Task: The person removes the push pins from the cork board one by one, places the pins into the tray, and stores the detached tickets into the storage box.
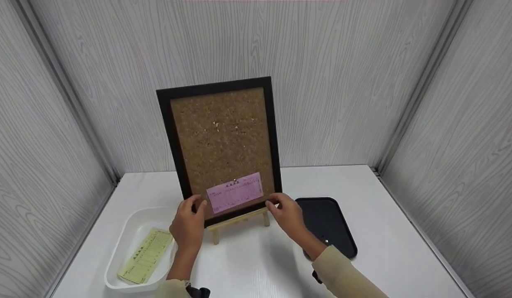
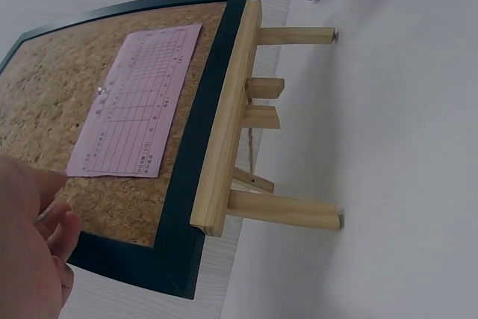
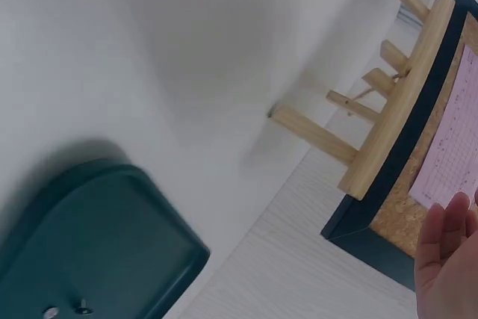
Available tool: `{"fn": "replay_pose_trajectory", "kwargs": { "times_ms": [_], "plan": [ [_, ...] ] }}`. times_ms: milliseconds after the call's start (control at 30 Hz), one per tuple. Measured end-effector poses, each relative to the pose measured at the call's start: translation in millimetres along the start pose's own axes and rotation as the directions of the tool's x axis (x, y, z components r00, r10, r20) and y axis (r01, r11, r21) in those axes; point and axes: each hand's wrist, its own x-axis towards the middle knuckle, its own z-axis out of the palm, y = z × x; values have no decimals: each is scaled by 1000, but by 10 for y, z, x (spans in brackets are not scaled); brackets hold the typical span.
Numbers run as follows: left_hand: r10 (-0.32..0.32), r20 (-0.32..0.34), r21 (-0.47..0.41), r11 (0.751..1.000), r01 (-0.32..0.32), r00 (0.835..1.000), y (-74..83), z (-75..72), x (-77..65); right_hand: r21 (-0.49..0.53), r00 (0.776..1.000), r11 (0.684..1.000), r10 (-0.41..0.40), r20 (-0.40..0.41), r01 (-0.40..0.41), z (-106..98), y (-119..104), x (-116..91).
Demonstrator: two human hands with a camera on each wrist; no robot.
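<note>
A framed cork board [image 1: 223,136] with a dark border leans on a small wooden easel [image 2: 224,125]. Low on the cork hangs a pink printed slip [image 1: 235,192], tilted, with a pushpin [image 2: 101,91] at its upper edge. My left hand [image 1: 189,223] is at the board's lower left, a fingertip right at a corner of the slip in the left wrist view and the other fingers loosely bent. At the lower right, my right hand [image 1: 287,215] has its relaxed fingertips [image 3: 433,237] near the slip's other corner. Neither hand shows a grip on anything.
On the left of the white table [image 1: 256,265] is a white plastic tray [image 1: 115,265] with yellow printed slips [image 1: 146,254]. A dark tray [image 1: 322,215] holding a few pushpins [image 3: 82,307] lies to the right, partly behind my right forearm. Pale wood-grain panels [image 1: 322,82] enclose the table.
</note>
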Motion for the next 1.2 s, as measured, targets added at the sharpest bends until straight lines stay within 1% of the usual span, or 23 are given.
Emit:
{"fn": "replay_pose_trajectory", "kwargs": {
  "times_ms": [200,300,467,633,767,933,1033,1200],
  "plan": [
    [11,-12,-8,1000,-11,1000,50,85,68,6,1000,1000,-23,3,23,100,-121,111],
    [25,-10,5,1000,-25,1000,76,115,107,3,1000,1000,-23,9,23,138,-164,161],
    [50,8,43,998,-51,999,118,152,153,19,1000,1000,2,14,-2,187,-218,240],
    [59,15,103,993,-60,998,142,194,165,23,1000,1000,20,-11,-19,262,-252,319],
    [68,-18,147,987,-64,998,142,220,166,-30,1000,1000,-7,-29,7,363,-303,377],
    [112,-62,201,975,-97,992,134,247,172,-96,996,993,-73,-58,67,506,-360,453],
    [129,-66,230,967,-110,990,132,270,178,-93,992,991,-101,-80,94,574,-381,485],
    [134,-56,245,963,-117,989,120,292,184,-60,990,993,-111,-82,106,661,-410,493]
  ]
}}
